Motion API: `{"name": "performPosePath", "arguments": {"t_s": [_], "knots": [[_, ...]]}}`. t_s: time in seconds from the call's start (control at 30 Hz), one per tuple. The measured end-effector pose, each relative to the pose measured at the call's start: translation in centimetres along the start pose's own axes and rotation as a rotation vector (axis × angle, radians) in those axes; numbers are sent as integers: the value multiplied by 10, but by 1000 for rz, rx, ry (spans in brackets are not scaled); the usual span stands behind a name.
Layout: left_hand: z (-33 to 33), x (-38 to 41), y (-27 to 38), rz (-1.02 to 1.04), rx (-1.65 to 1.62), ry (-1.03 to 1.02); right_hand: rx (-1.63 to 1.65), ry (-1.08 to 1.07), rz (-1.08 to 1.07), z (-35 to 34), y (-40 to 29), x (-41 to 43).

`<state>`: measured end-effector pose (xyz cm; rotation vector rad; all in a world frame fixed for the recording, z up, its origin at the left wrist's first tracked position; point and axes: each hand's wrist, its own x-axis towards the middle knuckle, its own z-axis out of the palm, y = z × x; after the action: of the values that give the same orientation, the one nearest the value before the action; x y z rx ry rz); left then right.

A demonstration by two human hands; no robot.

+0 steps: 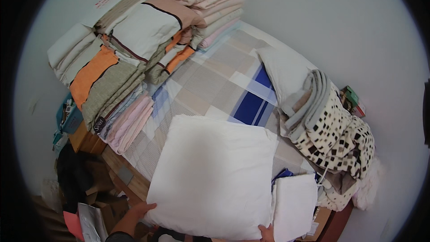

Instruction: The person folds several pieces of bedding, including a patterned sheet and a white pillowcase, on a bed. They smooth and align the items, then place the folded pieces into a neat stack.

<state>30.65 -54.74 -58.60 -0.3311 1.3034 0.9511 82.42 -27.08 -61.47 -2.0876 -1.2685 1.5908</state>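
A large white square cushion or folded padded cloth [215,174] lies over the near part of a bed with a checked sheet [221,70]. At its lower left corner my left hand [142,210] grips the edge, thumb on top. My right hand [266,232] holds its lower right edge, partly cut off by the picture's rim. Directly right of it rests a smaller folded white cloth [295,205], with a bit of blue fabric behind. A grey blurred patch covers the middle of the white piece.
Stacked folded quilts [111,84] and pink bedding [215,0] line the far left. A spotted blanket [336,137] is heaped at the right. Cardboard boxes [112,208] and a blue basket [72,117] stand left of the bed. A wall [319,16] runs behind.
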Motion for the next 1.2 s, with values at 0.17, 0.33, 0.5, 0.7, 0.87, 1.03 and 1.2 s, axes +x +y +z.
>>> {"name": "performPosePath", "arguments": {"t_s": [0.17,0.33,0.5,0.7,0.87,1.03,1.2], "knots": [[-7,-10,-12,-133,6,3,-118,8,137,-11,14,-32],[22,-22,55,-60,30,17,651,-19,107,19,-140,-49],[47,17,195,1,-108,-131,774,-71,-26,24,-221,38],[49,138,307,26,-318,-51,788,-200,3,78,-317,175],[101,156,307,173,58,437,387,361,-77,96,-292,211],[50,171,214,549,333,533,-578,546,-462,94,-196,199],[76,154,178,783,349,454,-625,445,-347,112,-197,188]]}}
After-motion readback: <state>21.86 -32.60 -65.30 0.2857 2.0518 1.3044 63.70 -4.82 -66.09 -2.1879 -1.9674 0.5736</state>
